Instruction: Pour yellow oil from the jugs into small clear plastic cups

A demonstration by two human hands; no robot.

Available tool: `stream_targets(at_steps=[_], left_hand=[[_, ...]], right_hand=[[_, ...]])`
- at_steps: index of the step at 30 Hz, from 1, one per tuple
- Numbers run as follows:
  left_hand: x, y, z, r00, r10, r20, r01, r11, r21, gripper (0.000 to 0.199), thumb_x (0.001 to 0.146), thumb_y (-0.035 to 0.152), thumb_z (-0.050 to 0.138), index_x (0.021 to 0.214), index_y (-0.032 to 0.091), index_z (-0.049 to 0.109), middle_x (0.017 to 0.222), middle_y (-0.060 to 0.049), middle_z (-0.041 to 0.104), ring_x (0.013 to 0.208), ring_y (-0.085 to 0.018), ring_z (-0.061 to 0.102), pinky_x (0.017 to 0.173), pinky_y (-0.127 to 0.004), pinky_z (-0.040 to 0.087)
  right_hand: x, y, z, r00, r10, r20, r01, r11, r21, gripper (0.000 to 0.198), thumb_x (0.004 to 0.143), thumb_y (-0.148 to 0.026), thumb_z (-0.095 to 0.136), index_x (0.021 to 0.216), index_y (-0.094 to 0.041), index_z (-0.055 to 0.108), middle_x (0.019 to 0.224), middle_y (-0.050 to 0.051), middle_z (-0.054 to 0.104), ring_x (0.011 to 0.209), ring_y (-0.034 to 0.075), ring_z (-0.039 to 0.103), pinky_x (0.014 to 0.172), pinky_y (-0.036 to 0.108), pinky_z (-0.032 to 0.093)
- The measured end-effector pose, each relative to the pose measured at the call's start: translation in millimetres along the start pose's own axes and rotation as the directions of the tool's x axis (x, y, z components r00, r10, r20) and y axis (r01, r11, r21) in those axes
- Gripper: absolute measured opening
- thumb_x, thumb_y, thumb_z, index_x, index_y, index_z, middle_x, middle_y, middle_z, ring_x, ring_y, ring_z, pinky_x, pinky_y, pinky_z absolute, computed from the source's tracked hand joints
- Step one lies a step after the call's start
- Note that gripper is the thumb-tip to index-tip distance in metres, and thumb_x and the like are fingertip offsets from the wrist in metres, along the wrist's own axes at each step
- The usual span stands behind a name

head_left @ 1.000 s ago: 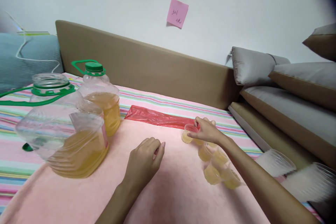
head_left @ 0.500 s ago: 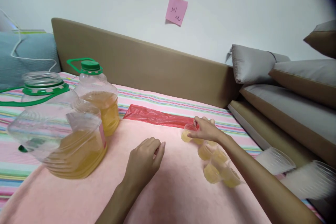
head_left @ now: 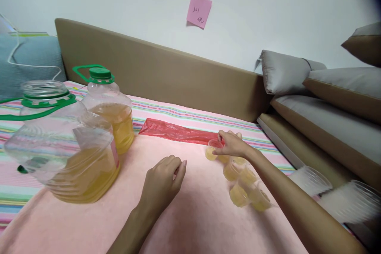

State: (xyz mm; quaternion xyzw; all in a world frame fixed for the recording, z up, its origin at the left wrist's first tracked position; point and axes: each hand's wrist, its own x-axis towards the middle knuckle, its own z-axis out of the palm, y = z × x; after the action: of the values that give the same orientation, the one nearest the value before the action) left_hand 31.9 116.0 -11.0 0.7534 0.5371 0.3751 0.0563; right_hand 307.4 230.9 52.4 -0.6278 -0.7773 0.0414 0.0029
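Observation:
My right hand [head_left: 232, 144] is at the far end of the group of cups, its thumb and forefinger closed at the rim of a clear plastic cup [head_left: 210, 153] holding pale yellow liquid. Several more such cups [head_left: 239, 195] stand close together below my right wrist, partly covered by the forearm. My left hand [head_left: 163, 178] hovers or rests over the pink cloth [head_left: 196, 206], fingers curled in, with nothing visible in it. Left of it stand an uncapped big plastic jug [head_left: 86, 174] and a green-capped jug [head_left: 120, 127], both part-filled with yellow-brown liquid.
A red plastic bag [head_left: 175, 131] lies flat behind the cups. Stacks of clear cups [head_left: 349, 202] lie at the right, past my forearm. Grey-brown cushions [head_left: 333, 115] are piled on the right. A brown headboard [head_left: 160, 71] closes off the back.
Both hands keep nearly the same pose and place, the right one still at the cup. The whole view has shifted very slightly.

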Motion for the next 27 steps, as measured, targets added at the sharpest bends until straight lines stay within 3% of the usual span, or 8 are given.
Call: stream_targets(at_steps=[27], left_hand=[[1.7, 2.0, -1.1, 0.991, -0.081, 0.105, 0.084, 0.996, -0.020, 0.040, 0.108, 0.037, 0.039, 0.072, 0.022, 0.031, 0.070, 0.004, 0.046, 0.063, -0.014, 0.042, 0.061, -0.030, 0.024]], right_hand=[[1.4, -4.8, 0.6, 1.000, -0.006, 0.026, 0.006, 1.000, -0.001, 0.046, 0.077, -0.057, 0.081, 0.088, -0.026, 0.048, 0.096, 0.006, 0.068, 0.100, 0.031, 0.056, 0.082, 0.037, 0.029]])
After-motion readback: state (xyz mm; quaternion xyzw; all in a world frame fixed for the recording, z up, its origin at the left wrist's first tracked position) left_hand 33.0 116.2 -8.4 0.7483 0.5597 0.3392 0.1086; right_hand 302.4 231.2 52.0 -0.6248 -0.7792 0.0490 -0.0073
